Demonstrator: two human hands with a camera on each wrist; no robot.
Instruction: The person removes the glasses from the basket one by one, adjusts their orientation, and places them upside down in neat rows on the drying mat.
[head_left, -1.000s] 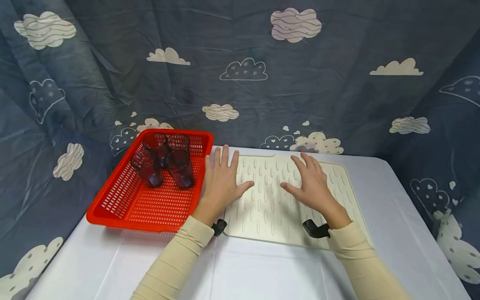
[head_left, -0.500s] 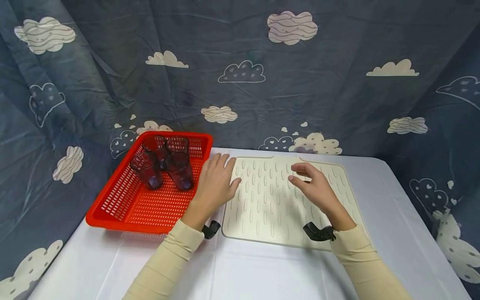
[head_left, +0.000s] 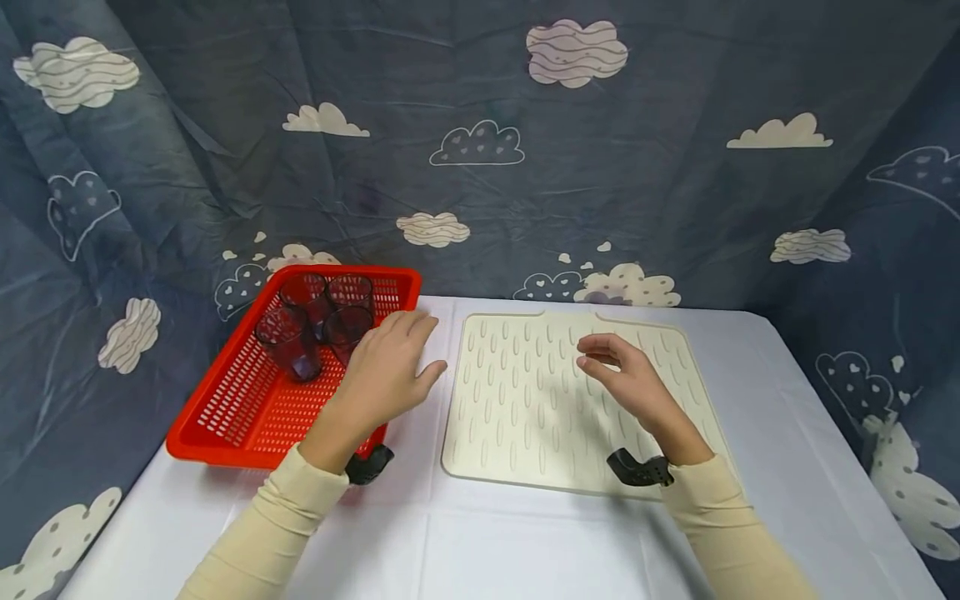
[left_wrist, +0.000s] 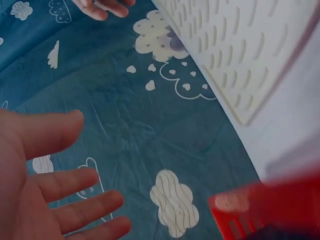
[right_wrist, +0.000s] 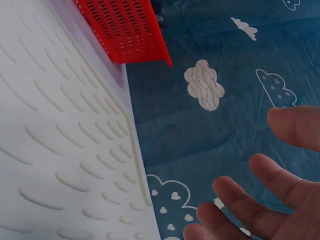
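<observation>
My left hand hovers over the right rim of a red plastic basket, its fingers relaxed and holding nothing. Several dark, see-through drinking glasses stand upright at the back of the basket; the hand partly covers the nearest right one. Above a cream drying mat with raised oval ridges is my right hand, fingers loosely bent, nothing in it. In the left wrist view the left thumb and fingers are spread apart. The right wrist view likewise shows the right fingers apart from any object.
A white cloth covers the table, with the basket at left and the mat at centre right. Behind and at both sides hangs a dark blue curtain printed with clouds. A black wrist camera sits under each wrist.
My left hand has moved left from the mat's edge to over the basket's rim. The right hand's spread fingers have drawn together and bent, staying above the mat. The glasses have not moved.
</observation>
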